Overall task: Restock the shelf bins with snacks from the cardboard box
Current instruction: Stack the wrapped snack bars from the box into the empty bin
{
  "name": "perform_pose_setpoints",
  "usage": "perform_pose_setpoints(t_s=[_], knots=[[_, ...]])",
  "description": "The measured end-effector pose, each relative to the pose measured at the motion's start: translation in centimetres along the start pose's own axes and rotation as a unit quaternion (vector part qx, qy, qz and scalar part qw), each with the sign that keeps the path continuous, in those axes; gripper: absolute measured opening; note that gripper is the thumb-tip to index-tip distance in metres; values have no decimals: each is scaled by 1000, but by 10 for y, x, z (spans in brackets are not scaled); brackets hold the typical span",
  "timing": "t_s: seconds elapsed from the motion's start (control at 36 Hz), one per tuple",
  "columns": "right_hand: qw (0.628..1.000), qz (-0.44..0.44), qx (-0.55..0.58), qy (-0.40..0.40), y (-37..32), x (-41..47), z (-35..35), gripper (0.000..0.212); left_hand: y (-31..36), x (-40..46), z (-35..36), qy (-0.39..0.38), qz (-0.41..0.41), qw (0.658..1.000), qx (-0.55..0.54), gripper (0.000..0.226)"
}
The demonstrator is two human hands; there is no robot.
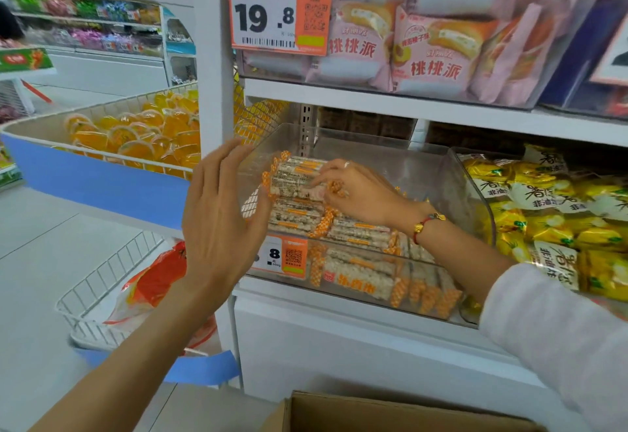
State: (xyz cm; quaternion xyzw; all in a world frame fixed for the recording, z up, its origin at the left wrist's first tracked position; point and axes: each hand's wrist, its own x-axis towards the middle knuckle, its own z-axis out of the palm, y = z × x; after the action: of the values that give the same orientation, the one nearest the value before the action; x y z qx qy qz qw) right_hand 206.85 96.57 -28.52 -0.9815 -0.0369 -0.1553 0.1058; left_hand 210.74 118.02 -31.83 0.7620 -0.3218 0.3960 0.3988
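Observation:
A clear plastic shelf bin (421, 156) holds several white-and-orange wrapped snack bars (353, 232). My right hand (360, 190) reaches into the bin and holds a small stack of those bars (294, 173) at its right ends, fingers curled over them. My left hand (221, 214) is raised at the bin's left front corner with straight, spread fingers, holding nothing; whether it touches the bin wall is unclear. The open cardboard box (373, 411) shows only its top edge at the bottom of the view.
A bin of yellow snack packs (550, 214) stands right of the clear bin. Pink cake packs (435, 44) fill the shelf above, behind a 19.8 price tag (278, 13). Wire baskets with orange jelly cups (142, 132) and a red-orange bag (156, 278) hang at the left.

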Motion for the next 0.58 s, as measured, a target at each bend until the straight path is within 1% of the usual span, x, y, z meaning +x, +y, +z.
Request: perform_pose_setpoints(t_s=[0.08,0.14,0.19,0.25,0.28,0.36,0.42,0.5,0.58], knots=[[997,-26,34,66,-12,-46,-18,20,29,-1,-10,4,54,998,-14,34],[994,-29,26,103,-20,-80,-30,17,49,-5,-18,-16,63,997,-30,26],[992,-10,55,110,-27,-114,-39,19,67,-13,-26,-54,58,996,-44,19],[992,20,89,84,-31,-146,-44,20,82,-24,-34,-101,49,992,-50,13],[993,42,98,59,-31,-162,-45,21,88,-29,-37,-130,39,989,-52,10],[985,120,115,-48,-27,-208,-41,23,106,-49,-39,-232,-11,972,-41,6],[972,173,126,-93,-19,-240,-31,21,116,-70,-35,-291,-52,954,-47,7],[948,248,138,-143,-1,-284,-4,20,131,-117,-22,-329,-113,935,-70,9],[922,307,158,-178,16,-325,29,22,143,-169,1,-393,-132,908,-59,7]])
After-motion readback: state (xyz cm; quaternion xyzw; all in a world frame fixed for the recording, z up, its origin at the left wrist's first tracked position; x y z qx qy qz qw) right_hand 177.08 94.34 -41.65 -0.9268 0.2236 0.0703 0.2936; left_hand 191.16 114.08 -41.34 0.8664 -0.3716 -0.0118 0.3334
